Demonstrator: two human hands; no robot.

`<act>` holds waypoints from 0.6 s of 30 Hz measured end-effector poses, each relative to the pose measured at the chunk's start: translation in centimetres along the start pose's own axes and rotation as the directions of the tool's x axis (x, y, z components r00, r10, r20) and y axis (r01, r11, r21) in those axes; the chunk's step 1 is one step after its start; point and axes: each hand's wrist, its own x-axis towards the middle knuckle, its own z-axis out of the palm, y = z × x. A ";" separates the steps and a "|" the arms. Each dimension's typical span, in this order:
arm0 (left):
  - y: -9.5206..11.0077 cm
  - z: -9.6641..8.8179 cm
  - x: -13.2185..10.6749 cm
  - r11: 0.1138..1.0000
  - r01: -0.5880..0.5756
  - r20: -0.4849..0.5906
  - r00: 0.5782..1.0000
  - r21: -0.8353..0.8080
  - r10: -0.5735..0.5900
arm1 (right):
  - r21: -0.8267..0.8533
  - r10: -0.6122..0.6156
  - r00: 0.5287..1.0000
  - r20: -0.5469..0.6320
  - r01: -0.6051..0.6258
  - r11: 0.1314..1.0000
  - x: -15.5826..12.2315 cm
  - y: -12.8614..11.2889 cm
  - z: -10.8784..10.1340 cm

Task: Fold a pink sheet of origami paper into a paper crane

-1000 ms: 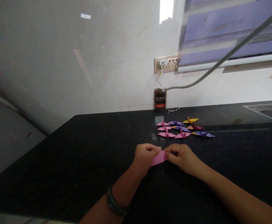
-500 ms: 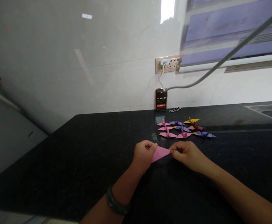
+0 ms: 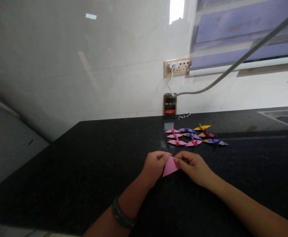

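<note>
Pink paper [image 3: 170,167] between both hands [image 3: 153,167] [image 3: 193,167]

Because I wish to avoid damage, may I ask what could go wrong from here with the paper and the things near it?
The left hand and right hand both pinch the small pink paper, so an uneven pull might tear or crease it badly.
The paper birds sit close beyond the fingers; a careless reach could knock them.
The phone stands upright, with a white cord at its top; a tug might tip it.
</note>
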 end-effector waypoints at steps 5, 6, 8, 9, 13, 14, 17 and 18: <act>-0.3 -0.1 0.2 0.998 -0.047 -0.021 0.999 0.044 0.047 | -0.008 0.014 1.000 -0.019 -0.014 1.000 0.1 0.1 -0.2; -0.3 -0.1 0.2 0.997 -0.054 -0.013 0.998 0.059 0.055 | -0.009 0.013 1.000 -0.021 -0.013 1.000 0.1 0.1 -0.2; -0.2 -0.1 0.1 0.994 -0.064 -0.001 0.998 0.088 0.064 | -0.013 0.012 1.000 -0.026 -0.012 1.000 0.1 0.0 -0.2; -0.2 -0.1 0.1 0.993 -0.065 0.007 0.998 0.101 0.065 | -0.016 0.012 1.000 -0.026 -0.012 1.000 0.1 0.0 -0.2; 0.0 -0.2 0.0 0.993 -0.062 0.057 0.997 0.105 0.056 | -0.028 0.008 1.000 -0.029 -0.009 1.000 0.2 0.1 -0.2; 0.0 -0.2 0.0 0.994 -0.055 0.069 0.996 0.090 0.048 | -0.032 0.005 0.999 -0.033 -0.006 0.999 0.2 0.1 -0.2; -0.1 -0.2 0.1 0.999 -0.009 0.093 0.996 0.040 0.005 | -0.038 0.009 0.999 -0.037 -0.011 0.999 0.2 0.1 -0.3; -0.1 -0.2 0.1 1.000 0.006 0.094 0.995 0.030 -0.009 | -0.039 0.013 0.999 -0.035 -0.015 0.999 0.2 0.0 -0.3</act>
